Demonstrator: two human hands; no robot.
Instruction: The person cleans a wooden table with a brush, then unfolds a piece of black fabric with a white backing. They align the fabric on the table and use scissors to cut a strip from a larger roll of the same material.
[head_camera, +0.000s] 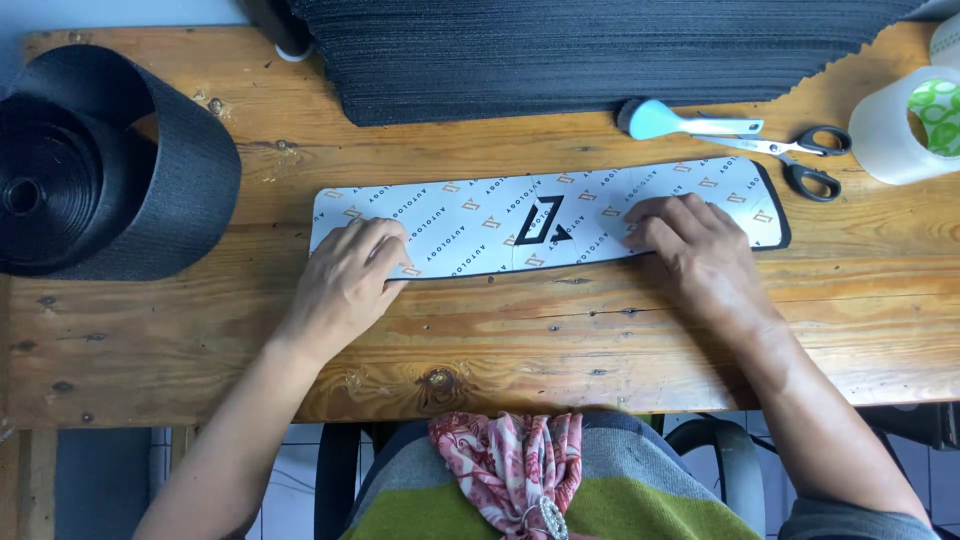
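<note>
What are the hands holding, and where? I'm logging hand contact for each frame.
Nothing is lifted: left hand and right hand press flat on the printed strip.

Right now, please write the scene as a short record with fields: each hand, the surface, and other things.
left hand: flat on the left end of the long white patterned strip
right hand: flat on the strip, right of its black centre mark
surface: wooden table
other things: black webbing roll far left; scissors, blue-handled tool, clear tape roll at right
</note>
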